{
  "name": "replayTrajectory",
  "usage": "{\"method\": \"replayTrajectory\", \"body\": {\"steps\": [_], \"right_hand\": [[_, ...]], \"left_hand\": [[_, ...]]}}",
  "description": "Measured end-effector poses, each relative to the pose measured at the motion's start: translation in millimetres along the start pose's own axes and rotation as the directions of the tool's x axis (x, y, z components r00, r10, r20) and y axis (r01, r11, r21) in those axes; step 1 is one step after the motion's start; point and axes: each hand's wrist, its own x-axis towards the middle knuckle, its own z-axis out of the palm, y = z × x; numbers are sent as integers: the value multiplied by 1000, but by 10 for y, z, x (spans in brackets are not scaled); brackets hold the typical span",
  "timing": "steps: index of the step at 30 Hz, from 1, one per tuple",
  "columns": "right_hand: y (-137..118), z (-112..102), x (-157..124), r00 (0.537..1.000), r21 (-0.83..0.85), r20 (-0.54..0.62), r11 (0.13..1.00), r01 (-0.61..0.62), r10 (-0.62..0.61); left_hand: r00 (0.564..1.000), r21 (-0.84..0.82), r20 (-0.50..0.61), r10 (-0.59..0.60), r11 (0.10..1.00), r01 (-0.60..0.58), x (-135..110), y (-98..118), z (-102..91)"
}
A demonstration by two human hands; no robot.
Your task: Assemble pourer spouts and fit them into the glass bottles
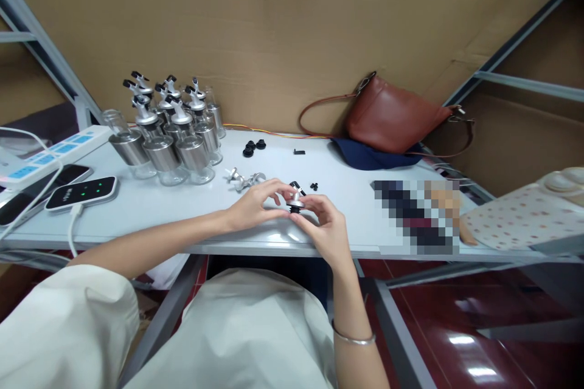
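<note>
Between my two hands, just above the front of the table, is a pourer spout (pixel 295 202) with a silver cap, a black flip lid on top and a black ribbed stopper below. My left hand (pixel 258 202) grips its left side with thumb and fingers. On the right side, my right hand (pixel 325 225) pinches it too. Several silver spout pieces (pixel 246 179) lie just beyond my left hand. Tiny black parts (pixel 314 186) rest behind my right hand. Farther back are black ring-shaped stoppers (pixel 249 149) and a small black lid piece (pixel 299 152).
Several glass and steel bottles (pixel 162 155), most topped with spouts, crowd the back left. A power strip (pixel 59 155) and a white-cabled device (pixel 82 193) occupy the left. A brown bag (pixel 395 114) lies on dark blue cloth (pixel 365 156). Cardboard (pixel 274 42) walls the back.
</note>
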Motion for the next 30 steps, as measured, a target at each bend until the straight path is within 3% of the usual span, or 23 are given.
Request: {"method": "replayTrajectory", "body": {"steps": [3,6,8,11,15,20,23,25,26,28,30], "right_hand": [[27,-4,7,1000,12,-9,1000,12,-12],[53,-17,14,998,-21,32,999,48,-48],[67,-24,16,997,-42,49,997,66,-64],[84,-22,14,998,-24,40,999,49,-48],[92,-16,11,1000,6,13,1000,9,-9],[62,-25,11,999,-118,-33,993,18,-22],[43,-24,9,999,-135,-32,990,36,-41],[45,-23,5,998,-137,-45,990,35,-42],[51,-23,2,998,-138,-55,990,30,-38],[69,-24,-4,996,-134,-78,991,19,-30],[85,-23,-7,994,-123,-108,992,16,-30]], "left_hand": [[1000,106,-2,-28,994,28,82,-2,-189],[987,271,-131,-91,954,124,181,-54,-439],[971,387,-198,-131,900,200,243,-142,-596],[948,553,-198,-248,771,317,312,-343,-762],[887,706,-161,-433,578,410,344,-627,-825],[868,736,-132,-478,539,409,316,-702,-788],[922,783,-131,-365,533,322,297,-493,-780],[967,827,-185,-178,504,251,299,-286,-797],[969,842,-237,-68,484,240,304,-181,-819],[919,845,-373,126,455,280,315,3,-905],[823,819,-506,258,444,364,310,126,-1063]]}}
